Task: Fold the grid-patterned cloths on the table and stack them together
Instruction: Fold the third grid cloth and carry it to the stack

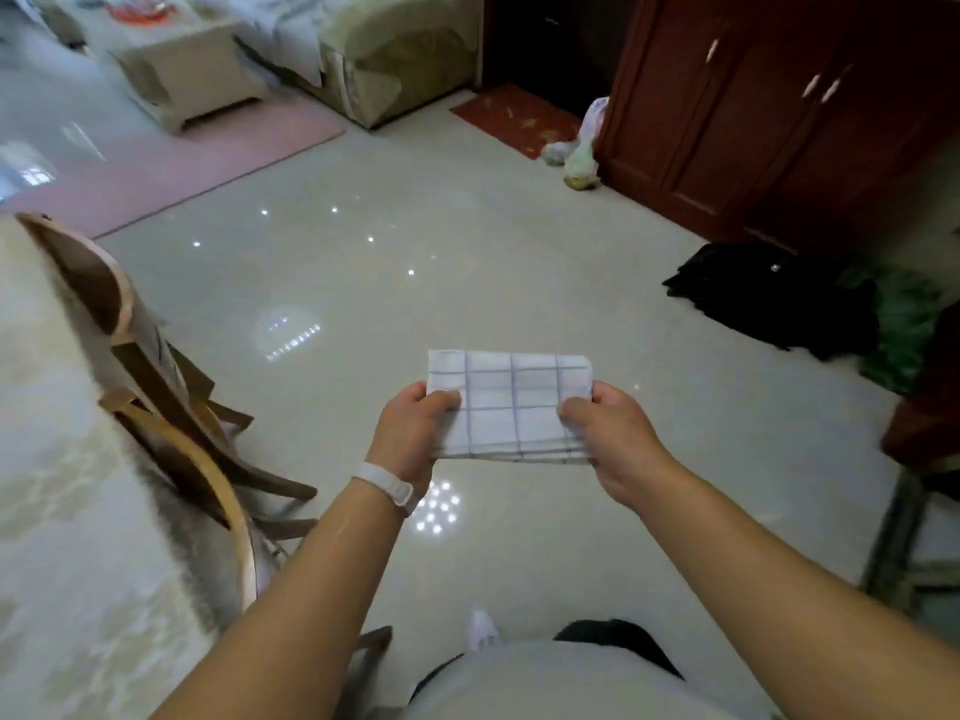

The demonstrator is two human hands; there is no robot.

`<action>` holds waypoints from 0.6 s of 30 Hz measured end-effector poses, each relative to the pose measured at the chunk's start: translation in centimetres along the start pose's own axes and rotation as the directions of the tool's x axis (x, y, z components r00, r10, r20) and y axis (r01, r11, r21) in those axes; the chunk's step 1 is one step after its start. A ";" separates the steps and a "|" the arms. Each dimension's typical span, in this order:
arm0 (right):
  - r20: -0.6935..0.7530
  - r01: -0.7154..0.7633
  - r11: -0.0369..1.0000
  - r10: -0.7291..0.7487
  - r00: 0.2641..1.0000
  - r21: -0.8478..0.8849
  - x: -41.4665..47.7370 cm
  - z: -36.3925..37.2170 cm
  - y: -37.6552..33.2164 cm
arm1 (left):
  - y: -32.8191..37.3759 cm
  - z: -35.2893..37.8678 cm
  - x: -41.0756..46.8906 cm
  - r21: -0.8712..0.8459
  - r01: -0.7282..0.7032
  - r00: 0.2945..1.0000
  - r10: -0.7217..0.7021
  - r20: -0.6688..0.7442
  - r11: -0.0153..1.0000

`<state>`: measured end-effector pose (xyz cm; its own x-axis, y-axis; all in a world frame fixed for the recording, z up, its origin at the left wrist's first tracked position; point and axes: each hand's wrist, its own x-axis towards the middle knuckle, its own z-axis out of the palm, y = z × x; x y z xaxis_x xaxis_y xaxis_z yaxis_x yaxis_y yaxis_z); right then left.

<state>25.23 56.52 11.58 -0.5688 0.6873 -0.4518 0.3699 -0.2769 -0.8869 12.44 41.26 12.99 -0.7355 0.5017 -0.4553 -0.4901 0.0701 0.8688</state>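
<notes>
A white cloth with a blue grid pattern [511,402] is folded into a small rectangle and held in the air over the tiled floor, in front of me. My left hand [413,433] grips its left edge, thumb on top. My right hand [610,433] pinches its right edge, thumb on top. The cloth lies flat between both hands, several layers showing at its near edge. The pale table [57,485] fills the left side; no other grid cloth shows on the part in view.
A wooden chair [171,407] stands against the table at my left. A dark red cabinet [779,122] is at the far right, black and green bundles [795,298] on the floor below it. A dark stand [914,459] is at the right edge.
</notes>
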 end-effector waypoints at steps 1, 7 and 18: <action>0.022 -0.003 1.000 0.003 1.000 -0.002 0.8 0.6 -0.4 | 0.5 -0.3 0.6 0.001 -0.004 1.000 0.004 -0.024 1.000; 0.158 0.014 0.999 -0.007 0.987 -0.041 6.3 4.6 -3.2 | 2.7 -2.6 4.5 -0.017 -0.013 0.985 0.010 -0.173 1.000; 0.396 0.028 0.995 0.014 0.918 -0.100 20.8 10.2 -10.0 | 7.5 -2.4 15.3 -0.105 -0.003 0.913 -0.040 -0.405 0.994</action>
<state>2.18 66.71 10.11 -0.8077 0.3615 -0.4657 0.4256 -0.1890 -0.8849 -3.68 47.38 12.06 -0.8418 0.1061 -0.5292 -0.5341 -0.0228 0.8451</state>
